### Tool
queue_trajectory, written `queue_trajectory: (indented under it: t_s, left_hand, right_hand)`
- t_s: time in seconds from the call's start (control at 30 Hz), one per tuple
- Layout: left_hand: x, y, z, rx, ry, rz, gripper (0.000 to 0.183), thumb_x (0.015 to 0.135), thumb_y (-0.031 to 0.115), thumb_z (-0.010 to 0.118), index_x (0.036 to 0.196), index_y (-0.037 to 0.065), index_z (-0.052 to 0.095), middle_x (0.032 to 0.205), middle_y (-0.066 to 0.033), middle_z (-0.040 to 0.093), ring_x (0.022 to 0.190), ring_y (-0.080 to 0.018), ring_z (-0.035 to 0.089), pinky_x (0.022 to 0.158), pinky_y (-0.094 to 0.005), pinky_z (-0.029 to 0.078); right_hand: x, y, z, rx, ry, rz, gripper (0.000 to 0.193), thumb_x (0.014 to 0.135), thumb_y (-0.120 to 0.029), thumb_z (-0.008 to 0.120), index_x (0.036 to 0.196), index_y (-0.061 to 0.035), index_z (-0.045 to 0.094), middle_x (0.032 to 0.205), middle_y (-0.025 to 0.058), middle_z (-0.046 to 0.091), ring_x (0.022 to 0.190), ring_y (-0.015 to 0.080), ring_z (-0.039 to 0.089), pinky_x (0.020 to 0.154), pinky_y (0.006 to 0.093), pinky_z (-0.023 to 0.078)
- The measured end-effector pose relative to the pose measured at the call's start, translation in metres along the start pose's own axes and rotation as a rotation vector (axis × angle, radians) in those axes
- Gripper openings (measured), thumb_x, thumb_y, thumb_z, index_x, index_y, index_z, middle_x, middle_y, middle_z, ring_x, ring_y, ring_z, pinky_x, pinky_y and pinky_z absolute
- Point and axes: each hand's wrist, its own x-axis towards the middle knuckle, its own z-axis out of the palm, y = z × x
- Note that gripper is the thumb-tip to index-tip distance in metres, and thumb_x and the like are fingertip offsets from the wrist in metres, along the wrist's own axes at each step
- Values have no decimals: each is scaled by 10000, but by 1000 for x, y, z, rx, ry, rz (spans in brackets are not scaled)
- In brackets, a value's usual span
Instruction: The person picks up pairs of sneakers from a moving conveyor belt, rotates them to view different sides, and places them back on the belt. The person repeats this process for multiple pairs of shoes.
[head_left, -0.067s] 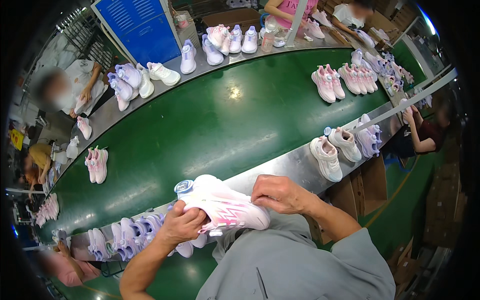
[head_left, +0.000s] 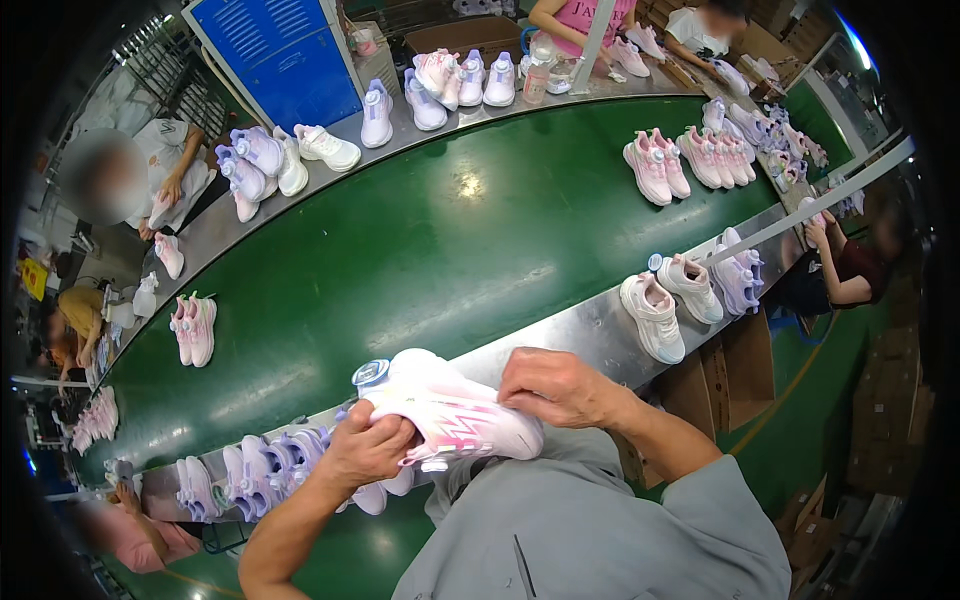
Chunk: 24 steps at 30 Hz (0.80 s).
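A white and pink sneaker point(head_left: 462, 418) with a zigzag pattern on its side is held tilted in front of my body. My left hand point(head_left: 368, 447) is closed around its heel end. A round blue-and-white tag point(head_left: 371, 373) sticks out beside that hand's thumb. My right hand point(head_left: 562, 388) has its fingers pinched together, the tips against the sneaker near the toe. Whatever may be between those fingertips is too small to make out. Just left of my left hand, several lilac and white sneakers point(head_left: 255, 470) stand along the metal ledge.
A green conveyor belt point(head_left: 420, 240) curves past me, bordered by metal ledges point(head_left: 590, 330). White sneakers point(head_left: 655, 315) stand to my right, above cardboard boxes point(head_left: 740, 370). Pink sneakers point(head_left: 195, 328) ride on the belt. Several co-workers sit around it, one in a pink shirt point(head_left: 580, 20).
The sneaker and my left hand have shifted very slightly to the right. My right hand's fingers have moved a touch to the left along the sneaker.
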Motion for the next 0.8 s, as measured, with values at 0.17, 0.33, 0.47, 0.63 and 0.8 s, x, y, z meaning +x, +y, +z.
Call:
queue_trajectory:
  t_s: [0.17,0.33,0.47,0.63,0.8]
  left_hand:
    - [9,3,6,29,3,58,192,659,188,703,836,129,744,972,64,703,868,-79,606,853,-364,423]
    - [5,1,3,73,-49,93,167,680,195,718,836,138,740,942,63,660,869,-92,587,858,-375,422]
    - [9,0,1,65,-89,170,123,729,146,744,851,137,730,968,59,665,850,-91,583,815,-387,428]
    - [19,1,8,11,-94,239,194,718,202,681,882,103,712,991,22,634,922,-134,559,844,-382,427]
    - [32,0,11,-15,-139,230,186,719,210,673,862,97,708,977,13,631,912,-141,554,840,-386,435]
  right_hand:
    - [38,-5,11,-76,103,-134,93,907,-15,725,976,-26,664,928,118,619,868,320,641,770,422,536]
    - [27,-6,6,-130,47,-129,116,887,-24,739,971,-28,658,926,119,612,878,317,646,770,425,541]
    - [24,-6,10,-153,34,-120,105,881,-17,733,944,-30,650,922,118,606,872,318,641,763,429,541]
    - [64,5,19,-202,21,-144,100,898,-64,727,967,-15,672,913,127,623,844,330,635,765,438,534]
    - [98,21,-5,-4,-143,-2,93,942,-104,673,953,-12,672,912,165,649,858,370,635,771,471,518]
